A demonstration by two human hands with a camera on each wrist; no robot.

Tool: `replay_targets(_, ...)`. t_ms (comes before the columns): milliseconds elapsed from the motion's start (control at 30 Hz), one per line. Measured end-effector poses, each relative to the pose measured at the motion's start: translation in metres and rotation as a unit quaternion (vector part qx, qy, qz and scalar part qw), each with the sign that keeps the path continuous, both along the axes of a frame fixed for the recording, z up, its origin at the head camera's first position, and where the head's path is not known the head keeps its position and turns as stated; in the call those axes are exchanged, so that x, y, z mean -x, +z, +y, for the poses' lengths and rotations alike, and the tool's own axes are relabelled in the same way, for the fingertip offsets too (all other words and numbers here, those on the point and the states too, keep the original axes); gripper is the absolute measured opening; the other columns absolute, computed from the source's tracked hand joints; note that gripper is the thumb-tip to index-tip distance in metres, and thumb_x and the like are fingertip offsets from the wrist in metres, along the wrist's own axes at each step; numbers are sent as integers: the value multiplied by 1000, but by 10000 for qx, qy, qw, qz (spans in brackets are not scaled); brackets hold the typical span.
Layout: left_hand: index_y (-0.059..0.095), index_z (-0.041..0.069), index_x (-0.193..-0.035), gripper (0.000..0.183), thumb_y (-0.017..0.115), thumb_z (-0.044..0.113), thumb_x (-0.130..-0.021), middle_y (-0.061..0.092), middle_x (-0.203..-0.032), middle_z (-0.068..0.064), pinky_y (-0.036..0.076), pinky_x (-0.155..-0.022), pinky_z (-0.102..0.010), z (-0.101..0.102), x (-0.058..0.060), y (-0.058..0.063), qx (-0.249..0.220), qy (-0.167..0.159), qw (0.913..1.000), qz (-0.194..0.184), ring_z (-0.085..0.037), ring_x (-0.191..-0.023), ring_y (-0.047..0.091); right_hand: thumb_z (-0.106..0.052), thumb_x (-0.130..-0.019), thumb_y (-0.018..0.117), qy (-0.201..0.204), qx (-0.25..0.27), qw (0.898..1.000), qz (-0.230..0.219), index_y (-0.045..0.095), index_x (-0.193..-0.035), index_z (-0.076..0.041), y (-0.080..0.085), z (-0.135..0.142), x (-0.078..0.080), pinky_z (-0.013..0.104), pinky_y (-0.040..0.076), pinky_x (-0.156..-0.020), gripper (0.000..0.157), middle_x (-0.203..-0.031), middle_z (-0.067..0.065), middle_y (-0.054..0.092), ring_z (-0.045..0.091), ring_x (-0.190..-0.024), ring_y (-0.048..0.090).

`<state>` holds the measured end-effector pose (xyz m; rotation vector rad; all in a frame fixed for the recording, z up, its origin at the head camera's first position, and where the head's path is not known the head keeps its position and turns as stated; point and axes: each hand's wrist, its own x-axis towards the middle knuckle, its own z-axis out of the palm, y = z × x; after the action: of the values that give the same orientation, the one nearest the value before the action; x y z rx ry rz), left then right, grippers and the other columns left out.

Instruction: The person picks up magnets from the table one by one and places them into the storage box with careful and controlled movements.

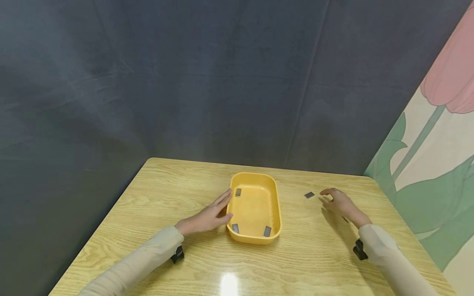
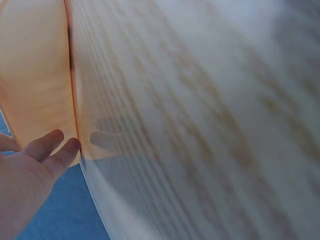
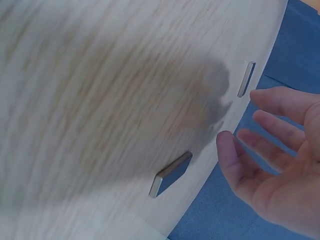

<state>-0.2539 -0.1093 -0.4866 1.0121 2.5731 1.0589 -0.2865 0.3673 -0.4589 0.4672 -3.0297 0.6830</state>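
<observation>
A yellow plastic tray (image 1: 253,238) with rounded corners sits mid-table. Inside it lie three small dark rectangular blocks: one at the upper left (image 1: 238,192), one at the lower left (image 1: 235,228) and one at the lower right (image 1: 267,231). My left hand (image 1: 207,217) rests against the tray's left side with its fingers spread and extended. To the right of the tray, my right hand (image 1: 338,202) hovers over the table, fingers loosely bent and holding nothing. One similar block (image 1: 309,195) lies just left of its fingertips. Another block (image 3: 171,174) lies near the right wrist, mostly hidden in the head view.
The light wood table (image 1: 177,181) has a rounded far left corner. A dark blue curtain (image 1: 222,82) hangs behind its far edge. On the right stands a panel with a painted tulip (image 1: 449,88).
</observation>
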Motion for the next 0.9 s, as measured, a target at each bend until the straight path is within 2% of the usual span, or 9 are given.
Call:
replay_targets(367,8,4,-158,75,49,36,-105,-5,-166,-4,24,-116,-43,0,0,2,29,-50,10000,43,-21,-148,9,4,-86,69,315,176,9993,-90,55,-122,18,-8,-11,12,46,56,-69,41,-123,42,50,39,-85,65)
replay_targets(633,7,4,-159,74,50,32,-105,-5,-166,-3,24,-116,-43,0,1,-1,22,-35,10000,18,-21,-148,9,8,-89,62,551,-95,9984,21,56,-123,18,-13,-21,15,50,53,-73,35,-120,38,56,40,-88,62)
replay_targets(700,8,4,-159,74,51,30,-105,-5,-166,-4,23,-116,-44,0,1,-1,7,-39,10000,6,-21,-148,8,8,-90,60,565,-117,9983,58,58,-122,17,-14,-23,16,53,53,-76,33,-119,36,59,44,-94,62)
replay_targets(833,7,5,-159,74,51,31,-105,-6,-166,-3,24,-116,-44,0,1,0,8,-33,10000,-28,-22,-148,9,8,-89,62,605,-59,9981,133,62,-118,15,-16,-25,16,57,51,-84,30,-117,35,60,51,-106,58)
replay_targets(900,7,6,-159,74,50,31,-105,-6,-166,-3,24,-116,-44,0,1,1,4,-34,10000,-29,-22,-148,9,7,-87,64,620,-72,9979,167,62,-117,16,-16,-25,16,58,51,-83,32,-116,36,60,53,-105,57)
